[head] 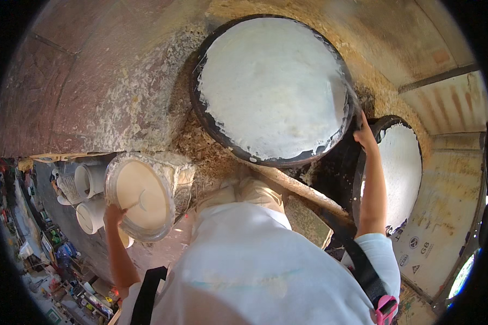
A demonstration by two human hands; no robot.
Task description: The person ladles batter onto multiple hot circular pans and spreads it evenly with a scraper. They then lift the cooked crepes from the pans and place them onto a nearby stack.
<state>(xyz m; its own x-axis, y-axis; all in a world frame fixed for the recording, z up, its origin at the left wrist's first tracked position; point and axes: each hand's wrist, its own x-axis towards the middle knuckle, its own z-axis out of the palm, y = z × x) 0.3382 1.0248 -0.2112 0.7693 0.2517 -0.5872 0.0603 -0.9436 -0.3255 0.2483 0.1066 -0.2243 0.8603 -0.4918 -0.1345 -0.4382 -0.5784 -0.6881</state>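
A large round dark griddle [349,67] lies before me, coated almost to its edge with a pale white layer [268,87]. My right hand [364,134] is at its right rim with a finger pointing up along it; a blurred greyish shape shows beside the fingers, and whether the hand holds it is unclear. At the left stands a wide tub [170,203] with a crusted rim, full of creamy beige liquid [140,191]. My left hand [114,215] is at the tub's near left rim, fingertips over the liquid; what they hold, if anything, cannot be made out.
A second round pan [419,162] with a white layer stands right, beyond my right forearm. A pole [301,185] slants below the large griddle. White buckets [90,180] stand left of the tub. Stained panels [443,178] bound the right side. Mixed clutter [61,252] lies lower left.
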